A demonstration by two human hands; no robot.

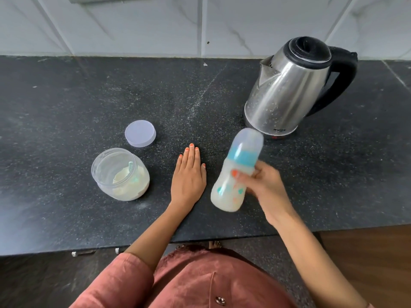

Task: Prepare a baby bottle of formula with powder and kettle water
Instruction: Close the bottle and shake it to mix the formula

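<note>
Centre right of the frame: my right hand (266,185) grasps the bottle (224,190) around its middle, thumb across the front and fingers curled behind. The bottle is lifted off the counter (89,96) and tilted, with its base toward the lower left and its capped top toward the upper right. A clear cap covers the top over a blue collar (243,156). The body holds a milky white liquid. The bottle's outline is blurred.

Centre of the frame: my left hand (189,176) lies palm down on the counter, fingers straight and together, grasping nothing. It sits between the jar and the bottle and touches neither.

Left of centre: the jar (121,174) stands open on the counter, partly filled with pale powder. A scoop (131,166) rests inside it, its handle leaning against the wall of the jar. The lid (140,133) lies flat on the counter just above the jar, apart from it.

Upper right: the kettle (295,85), steel with a black lid and handle, stands on the counter with its lid closed. Its spout points left and its handle right. The bottle cap shows just in front of the kettle's base; I cannot tell how far apart they are.

Top of the frame: a wall (155,23) of white marbled tile runs behind the counter.
</note>
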